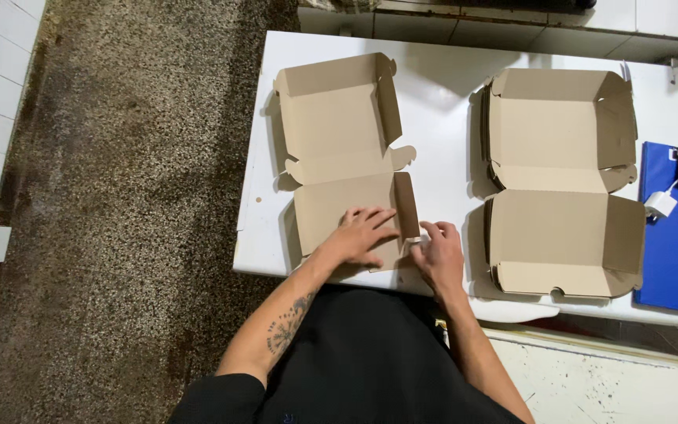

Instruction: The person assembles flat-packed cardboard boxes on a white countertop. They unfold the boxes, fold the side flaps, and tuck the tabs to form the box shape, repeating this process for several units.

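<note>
Head view, looking straight down: an unfolded brown cardboard box (347,157) lies open on the white table (441,141), at the table's left end and against its near edge. Plain corrugated card, unprinted, matte tan; two joined panels, the far one with its side walls partly raised and small rounded tabs at the hinge, the near one mostly flat with its right side flap standing up. Long axis runs from the near edge toward the far edge, tilted slightly, the far panel leaning a little to the left. The left hand (361,234) rests flat on the near panel, fingers spread and released, palm pressing the card. The right hand (437,253) sits just beside the box's near right corner, fingers bent in against the raised side flap; it appears to pinch the flap's edge, though the contact is partly hidden by the fingers. Right of it, apart, a stack of similar open cardboard boxes (563,180) lies in the same orientation. Further right, a blue mat (672,259) bears a white charger plug (659,204). Speckled floor (119,196) lies left of the table.
</note>
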